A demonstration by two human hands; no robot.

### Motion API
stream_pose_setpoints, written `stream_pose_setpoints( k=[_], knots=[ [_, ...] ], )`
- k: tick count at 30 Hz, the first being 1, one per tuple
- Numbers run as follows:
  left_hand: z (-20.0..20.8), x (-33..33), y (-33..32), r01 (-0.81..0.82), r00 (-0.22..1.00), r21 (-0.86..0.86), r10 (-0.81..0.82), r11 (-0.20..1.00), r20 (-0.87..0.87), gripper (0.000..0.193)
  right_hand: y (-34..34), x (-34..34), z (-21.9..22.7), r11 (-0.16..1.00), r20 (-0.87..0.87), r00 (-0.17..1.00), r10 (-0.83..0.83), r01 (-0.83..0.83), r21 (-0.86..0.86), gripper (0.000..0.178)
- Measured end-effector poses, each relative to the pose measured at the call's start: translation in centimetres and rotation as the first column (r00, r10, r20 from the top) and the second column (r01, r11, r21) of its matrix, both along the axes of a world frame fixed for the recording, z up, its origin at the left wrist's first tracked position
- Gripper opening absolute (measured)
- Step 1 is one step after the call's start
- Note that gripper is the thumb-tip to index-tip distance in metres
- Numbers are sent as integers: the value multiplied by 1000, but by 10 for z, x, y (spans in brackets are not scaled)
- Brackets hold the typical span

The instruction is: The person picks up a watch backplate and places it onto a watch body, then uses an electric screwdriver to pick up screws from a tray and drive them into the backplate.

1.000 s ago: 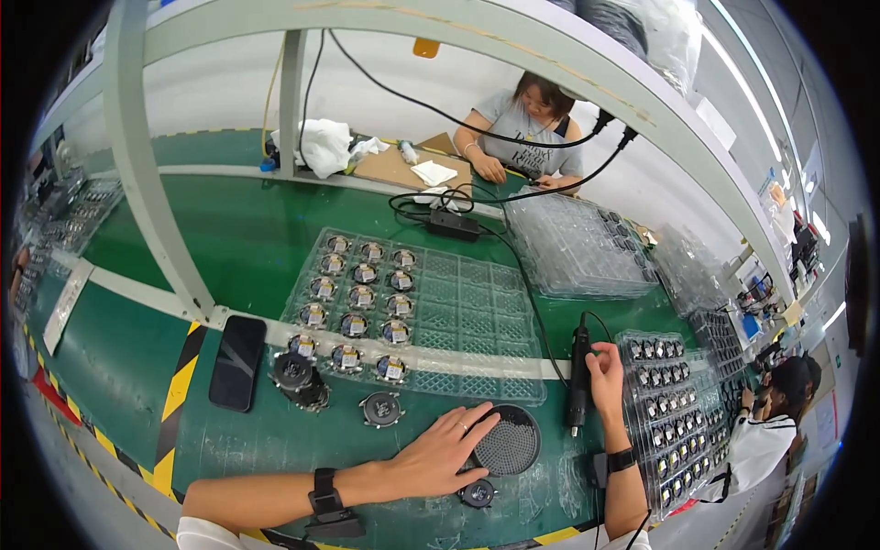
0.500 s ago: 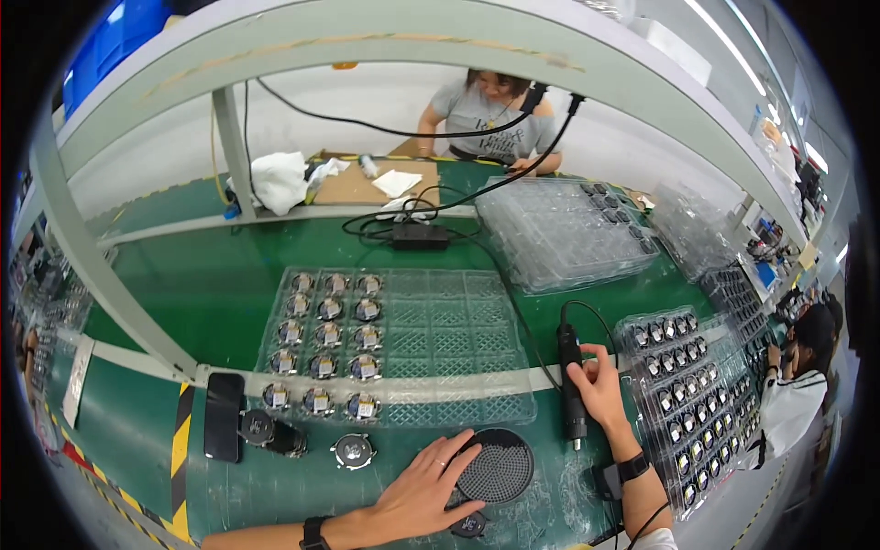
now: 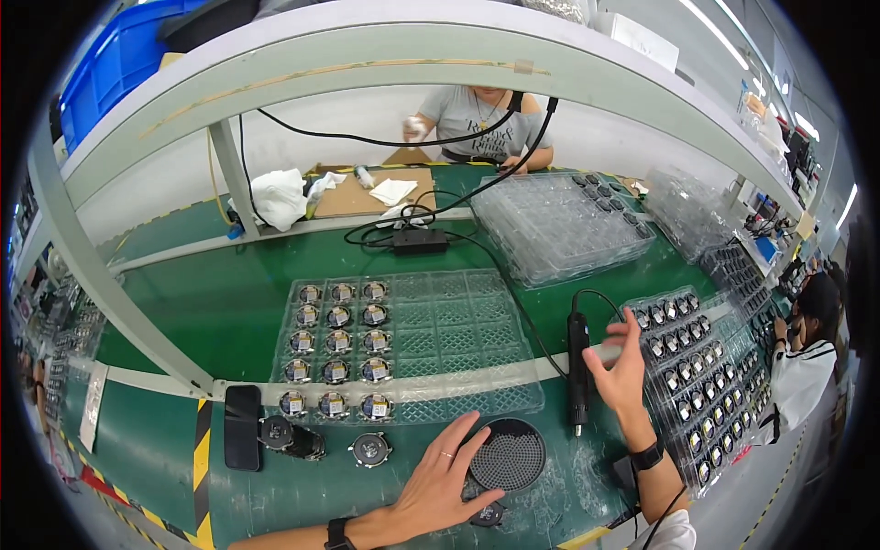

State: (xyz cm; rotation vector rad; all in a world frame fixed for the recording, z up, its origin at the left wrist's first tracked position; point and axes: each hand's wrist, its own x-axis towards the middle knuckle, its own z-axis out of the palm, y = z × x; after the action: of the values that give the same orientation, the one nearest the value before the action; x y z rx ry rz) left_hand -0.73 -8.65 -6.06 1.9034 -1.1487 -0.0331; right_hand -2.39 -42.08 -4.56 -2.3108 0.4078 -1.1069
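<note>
Holds left hand (image 3: 438, 486) open, palm down, beside round tray (image 3: 518, 428); right hand (image 3: 623, 376) open, thumb toward black screwdriver (image 3: 578, 376).

A black phone (image 3: 243, 429) (lying flat) rests beside striped tape (image 3: 202, 466).

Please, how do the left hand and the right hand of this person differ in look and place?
The left hand wears a ring; none can be seen on the right hand. The left hand is at the left edge of the round dish, while the right hand is beside the screwdriver. Both hands are open, with black bands on their wrists.
</note>
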Motion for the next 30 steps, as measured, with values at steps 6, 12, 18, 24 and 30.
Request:
stream_pose_setpoints(
  k=[6,12,18,24,30],
  knots=[
    [-2,6,8,121,993,-124,-121,985,8,74,50,-11,52,947,55,963,264,-248,-203,81],
    [-2,11,11,122,993,-139,-122,983,7,67,24,0,13,975,-355,934,40,-114,-191,81],
    [-11,15,13,55,990,-107,-68,993,-124,68,17,-3,-16,960,-450,885,-123,-9,-281,76],
    [-11,14,8,61,978,-35,-67,997,-199,74,12,-6,-6,985,-584,807,-90,-13,-170,78],
    [-6,19,5,113,981,37,-105,993,-164,73,6,0,-8,999,-615,788,-28,8,-34,78]
  ],
)
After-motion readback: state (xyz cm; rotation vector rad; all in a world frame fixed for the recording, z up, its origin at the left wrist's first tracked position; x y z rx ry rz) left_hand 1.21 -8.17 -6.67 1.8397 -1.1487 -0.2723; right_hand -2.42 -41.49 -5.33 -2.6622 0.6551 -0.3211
